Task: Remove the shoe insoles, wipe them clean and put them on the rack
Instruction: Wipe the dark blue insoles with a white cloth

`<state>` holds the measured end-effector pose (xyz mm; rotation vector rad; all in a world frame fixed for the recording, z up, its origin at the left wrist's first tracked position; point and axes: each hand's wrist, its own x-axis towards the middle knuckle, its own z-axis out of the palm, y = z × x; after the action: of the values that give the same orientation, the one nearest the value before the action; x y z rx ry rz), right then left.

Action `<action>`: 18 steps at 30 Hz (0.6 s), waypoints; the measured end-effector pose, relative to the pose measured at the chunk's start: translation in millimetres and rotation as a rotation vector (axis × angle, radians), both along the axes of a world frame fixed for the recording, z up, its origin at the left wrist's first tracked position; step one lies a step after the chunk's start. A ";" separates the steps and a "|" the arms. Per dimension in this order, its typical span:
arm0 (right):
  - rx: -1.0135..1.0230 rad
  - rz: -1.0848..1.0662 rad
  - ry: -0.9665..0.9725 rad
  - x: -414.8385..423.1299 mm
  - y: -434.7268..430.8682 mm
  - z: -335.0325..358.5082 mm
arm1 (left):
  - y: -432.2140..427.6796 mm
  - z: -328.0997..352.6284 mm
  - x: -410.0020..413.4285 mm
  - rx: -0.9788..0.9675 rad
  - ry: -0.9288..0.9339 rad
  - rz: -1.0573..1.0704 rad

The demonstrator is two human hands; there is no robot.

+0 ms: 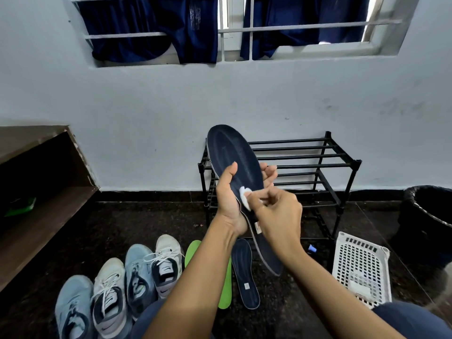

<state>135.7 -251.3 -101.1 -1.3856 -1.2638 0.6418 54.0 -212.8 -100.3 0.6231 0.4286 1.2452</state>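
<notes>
Closest in, four shoes (137, 272) stand side by side on the dark floor (146, 221) at the lower left, two pale blue and two white, toes towards the person. Just right of them a green insole (226, 289) lies flat, partly hidden by the left forearm. A second dark insole (245, 272) lies beside it, also on the floor. To the right sits a white basket (362, 263) with a perforated base.

Above these, both hands hold a dark blue insole (234, 152) up off the floor, tilted with its toe end uppermost. The left hand (228, 204) grips its middle, thumb laid on the front face and fingers (269, 173) curled round from behind. The right hand (278, 216) has its fingers (254, 204) pinched on a small white pad (245, 193), which is pressed against the insole's front face just beside the left palm.

Behind the hands a black rack (305, 155) of thin bars stands against the wall. A black bin (428, 216) is at the far right and a wooden shelf (36, 192) at the far left. High on the wall, dark blue cloth (151, 28) hangs over a barred window (232, 30).
</notes>
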 end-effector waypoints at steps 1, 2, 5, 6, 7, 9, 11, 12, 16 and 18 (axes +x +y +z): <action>0.008 -0.054 -0.013 1.8 6.4 2.4 | -2.1 1.0 2.5 -0.008 -0.001 -0.020; 0.015 -0.112 -0.026 3.1 11.4 4.5 | -3.5 1.5 4.7 -0.014 0.005 -0.041; 0.048 -0.164 -0.022 3.2 11.4 5.3 | -5.3 2.9 6.8 -0.031 0.065 -0.036; 0.047 -0.115 -0.012 1.8 7.7 3.2 | -3.9 2.1 4.1 -0.030 0.083 -0.019; 0.022 -0.042 0.008 -0.5 2.3 0.4 | -2.3 1.2 0.6 -0.027 0.081 -0.003; -0.057 0.113 0.071 -5.9 -9.8 -4.5 | 0.9 1.0 -8.3 -0.029 0.053 0.040; -0.107 0.184 0.094 -7.2 -13.2 -6.9 | 3.9 0.9 -13.0 -0.032 0.016 0.061; -0.111 0.186 0.090 -6.4 -11.3 -6.8 | 4.4 0.2 -13.0 -0.024 0.006 0.071; -0.041 0.035 -0.038 -0.7 2.1 0.6 | -0.6 0.6 -2.8 -0.011 -0.013 0.057; -0.017 -0.070 -0.200 2.4 8.0 5.5 | -3.3 2.4 2.5 -0.018 -0.020 0.011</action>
<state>138.1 -243.4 -95.5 -1.5301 -1.3623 0.4760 56.5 -216.1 -98.0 0.5935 0.4264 1.2557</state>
